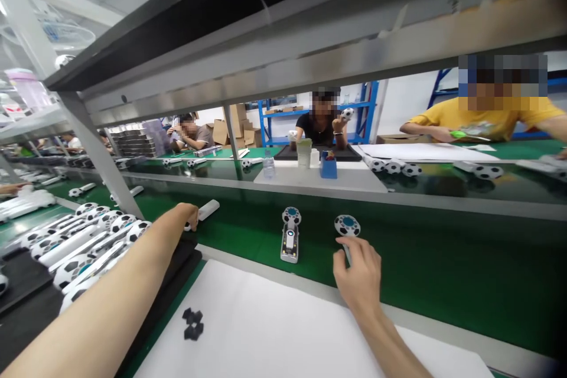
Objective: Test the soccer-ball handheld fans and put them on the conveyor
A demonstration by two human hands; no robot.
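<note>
My left hand (186,214) reaches forward over the green belt (443,260) and closes on the end of a white handheld fan part (208,209). My right hand (358,274) rests on the handle of a football-patterned fan (347,226) lying on the belt, fingers curled over it. Between my hands lies another such fan (290,236), face up with its white body showing.
Several football-patterned fans (84,242) lie stacked at the left. Two small black pieces (193,325) sit on a white sheet (274,331) in front of me. Across the belt sit people; a bottle (269,165), a cup (303,153) and a blue box (328,165) stand on a white board.
</note>
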